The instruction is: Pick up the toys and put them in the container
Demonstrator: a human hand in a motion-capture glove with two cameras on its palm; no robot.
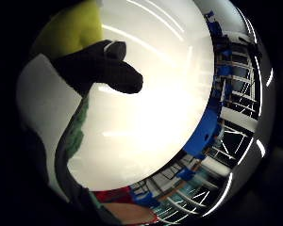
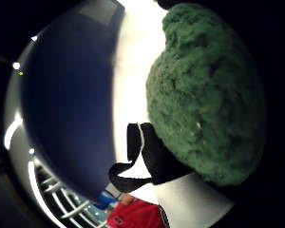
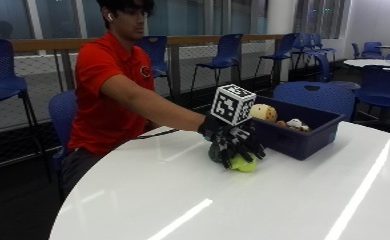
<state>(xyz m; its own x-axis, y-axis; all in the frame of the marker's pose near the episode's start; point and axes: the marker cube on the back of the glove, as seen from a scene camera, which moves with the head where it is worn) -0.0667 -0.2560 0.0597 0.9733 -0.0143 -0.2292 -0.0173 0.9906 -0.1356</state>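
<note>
White worktop [image 3: 182,200] nearest, bare and glossy. Your right hand [image 3: 238,142] sits low on it, just beside the dark blue container [image 3: 301,131], fingers curled down round a green-and-yellow plush toy [image 3: 243,164] resting on the worktop. Thumb-side palm view: green plush fills the frame. Other toys [image 3: 275,117] already lie in the container. No readable writing or labels anywhere.

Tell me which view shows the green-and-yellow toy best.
The outside view: the toy sits whole on the white table, under the gloved right hand, beside the blue container. The thumb side palm view shows only its green fuzz close up; the little finger side view catches just its yellow part.
</note>
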